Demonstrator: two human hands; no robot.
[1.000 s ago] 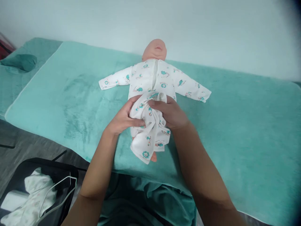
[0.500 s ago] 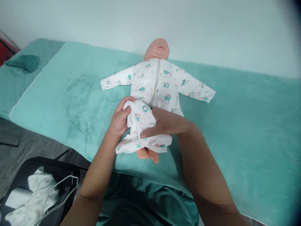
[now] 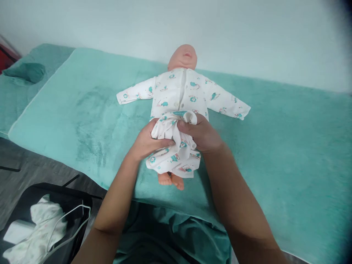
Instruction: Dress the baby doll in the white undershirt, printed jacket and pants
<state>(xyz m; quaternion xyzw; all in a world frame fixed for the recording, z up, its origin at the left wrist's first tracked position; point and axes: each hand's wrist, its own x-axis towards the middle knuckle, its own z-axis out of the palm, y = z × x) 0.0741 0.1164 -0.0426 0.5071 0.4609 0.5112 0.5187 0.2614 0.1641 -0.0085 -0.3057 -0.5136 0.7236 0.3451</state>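
Note:
A baby doll lies on its back on the green-covered bed, feet toward me. It wears a white printed baby shirt with the sleeves spread out to both sides and the front partly parted at the chest. Over its belly and legs, printed baby pants of matching cloth are bunched up. My left hand is closed on the left side of the bunched pants, thumb across the front. Gripping their upper right edge is my right hand. The doll's bare feet stick out below the cloth.
A green velvety cover spreads over the bed, which has a face hole at the far left. At lower left stands a black chair holding a crumpled printed cloth, a white box and a white wire hanger.
My right hand has moved up and right to the top edge of the pants. My left hand's thumb now lies lower across the cloth, and the cloth is gathered more tightly between both hands.

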